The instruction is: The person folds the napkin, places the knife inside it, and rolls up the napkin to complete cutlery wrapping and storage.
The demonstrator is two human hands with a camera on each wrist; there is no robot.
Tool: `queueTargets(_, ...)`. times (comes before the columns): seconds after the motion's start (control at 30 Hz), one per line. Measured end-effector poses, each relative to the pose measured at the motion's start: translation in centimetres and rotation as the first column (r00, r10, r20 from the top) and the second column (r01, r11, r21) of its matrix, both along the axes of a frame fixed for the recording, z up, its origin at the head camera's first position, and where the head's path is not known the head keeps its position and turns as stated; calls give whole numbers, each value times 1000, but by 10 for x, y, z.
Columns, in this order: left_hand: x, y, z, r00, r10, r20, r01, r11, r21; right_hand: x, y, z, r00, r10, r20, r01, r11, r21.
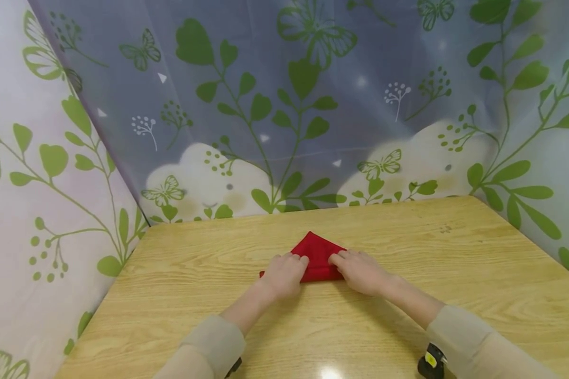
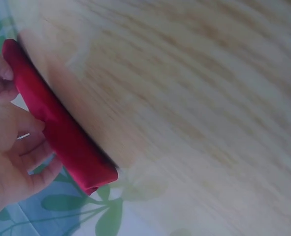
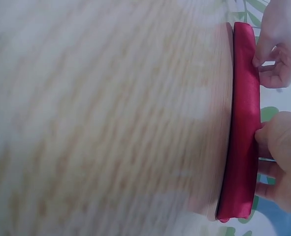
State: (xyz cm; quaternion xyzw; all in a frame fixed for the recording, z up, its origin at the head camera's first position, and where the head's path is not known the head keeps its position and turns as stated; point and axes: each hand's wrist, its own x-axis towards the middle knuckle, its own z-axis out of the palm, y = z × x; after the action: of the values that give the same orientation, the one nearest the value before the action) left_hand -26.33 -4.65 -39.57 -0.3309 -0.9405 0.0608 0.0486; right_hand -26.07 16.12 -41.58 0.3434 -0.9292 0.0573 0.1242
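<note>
A red cloth (image 1: 316, 252) lies on the wooden table with a pointed corner toward the back. Its near edge is folded or rolled into a thick band, which appears as a long red strip (image 2: 61, 123) in the left wrist view. My left hand (image 1: 283, 273) pinches this band left of its middle, fingers bent over the cloth. To the right, my right hand (image 1: 360, 271) grips the same band, thumb and fingers on it in the right wrist view. A short end of the band sticks out past the left hand. Both hands hide parts of the cloth.
The wooden table (image 1: 194, 305) reaches back to a curtain (image 1: 246, 105) printed with leaves and butterflies. Patterned fabric also hangs at both sides. A small black device (image 1: 431, 362) sits at the right sleeve.
</note>
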Motion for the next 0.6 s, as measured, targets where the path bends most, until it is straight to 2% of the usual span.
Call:
queueTargets(0.07, 1, 0, -1, 1000, 1, -11, -2, 1000, -7, 0, -1, 0, 1000, -2, -30, 2, 1000, 8)
queueTargets(0.17, 2, 0, -2, 995, -30, -96, 24, 998, -60, 0, -2, 1, 996, -2, -84, 2, 1000, 7)
queueTargets(0.33, 8, 1, -5, 957, -98, -273, 58, 987, -150, 0, -5, 4, 992, -2, -123, 3, 1000, 8)
queueTargets(0.43, 13, 2, -8, 945, -102, -310, 58, 987, -150, 0, -6, 4, 992, -12, -122, 14, 1000, 22)
queueTargets(0.6, 17, 4, -13, 939, -106, -327, 67, 989, -129, 0, -6, 2, 989, -44, -141, 48, 998, 30)
